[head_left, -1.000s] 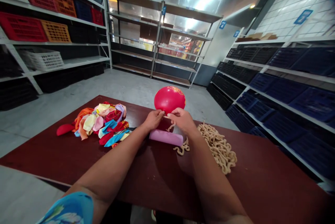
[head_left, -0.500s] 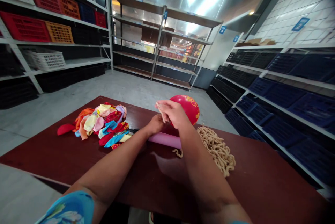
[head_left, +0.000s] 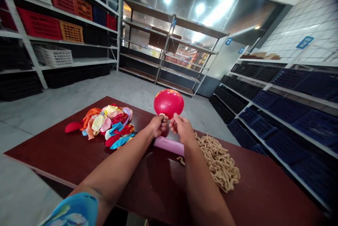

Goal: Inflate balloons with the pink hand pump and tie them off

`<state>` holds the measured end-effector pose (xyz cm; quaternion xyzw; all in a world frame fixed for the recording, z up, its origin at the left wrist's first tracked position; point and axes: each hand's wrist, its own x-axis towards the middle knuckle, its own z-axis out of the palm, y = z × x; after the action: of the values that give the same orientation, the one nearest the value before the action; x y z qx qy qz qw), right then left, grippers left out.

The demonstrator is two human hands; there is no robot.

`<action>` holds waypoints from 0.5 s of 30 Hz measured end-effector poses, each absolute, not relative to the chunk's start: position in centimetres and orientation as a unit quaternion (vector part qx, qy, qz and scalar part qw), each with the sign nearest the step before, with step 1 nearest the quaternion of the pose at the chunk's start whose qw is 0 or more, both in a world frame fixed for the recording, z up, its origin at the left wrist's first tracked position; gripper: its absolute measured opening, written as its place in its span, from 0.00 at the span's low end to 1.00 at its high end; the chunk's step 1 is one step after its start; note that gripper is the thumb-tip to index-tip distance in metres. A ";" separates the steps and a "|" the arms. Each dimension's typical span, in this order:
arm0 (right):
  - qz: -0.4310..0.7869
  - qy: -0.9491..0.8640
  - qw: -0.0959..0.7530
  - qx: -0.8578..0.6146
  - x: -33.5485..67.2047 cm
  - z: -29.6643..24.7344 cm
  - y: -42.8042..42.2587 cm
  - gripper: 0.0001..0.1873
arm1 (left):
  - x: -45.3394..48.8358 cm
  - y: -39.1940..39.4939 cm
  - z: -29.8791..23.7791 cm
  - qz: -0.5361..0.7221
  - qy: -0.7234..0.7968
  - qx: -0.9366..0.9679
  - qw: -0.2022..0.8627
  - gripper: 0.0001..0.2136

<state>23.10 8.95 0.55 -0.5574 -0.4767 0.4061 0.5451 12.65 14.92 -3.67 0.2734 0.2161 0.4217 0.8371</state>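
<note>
An inflated red balloon with yellow print is up above the far side of the table. My left hand is closed in a fist at the balloon's underside, gripping it around the neck, which the fingers hide. Just right of it, my right hand has its fingers curled together by the balloon's lower right; whatever they pinch is too small to make out. Beneath both hands a pinkish-purple tube lies on the table. A heap of beige cord is right of my right forearm.
Limp balloons in many colours are piled on the left of the dark red table. Beyond it stand tall metal shelves. Racks with crates line the left, and dark blue bins the right.
The balloon has moved left, from behind my right hand to above both hands. My hands, earlier overlapping, have come apart, the right one shifting down and right. The view has shifted slightly.
</note>
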 end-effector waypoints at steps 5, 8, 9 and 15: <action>0.462 -0.390 0.563 -0.563 23.6 -4.1 11.1 0.11 | 12.6 14.5 -3.0 0.437 0.249 0.264 0.823 0.05; 0.525 -0.360 0.598 -0.487 23.3 -5.2 11.7 0.12 | 12.6 14.0 -2.4 0.393 0.208 0.253 0.859 0.07; 0.535 -0.349 0.616 -0.462 23.1 -5.4 11.8 0.12 | 12.6 13.9 -2.3 0.377 0.192 0.246 0.872 0.08; 0.563 -0.389 0.627 -0.372 23.2 -5.6 11.3 0.14 | 12.2 13.4 -1.8 0.292 0.140 0.214 0.922 0.09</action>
<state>23.22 11.30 -5.58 -0.3718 -0.3894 0.5635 0.6266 12.19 13.44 -1.83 0.2137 0.1401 0.2919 0.9217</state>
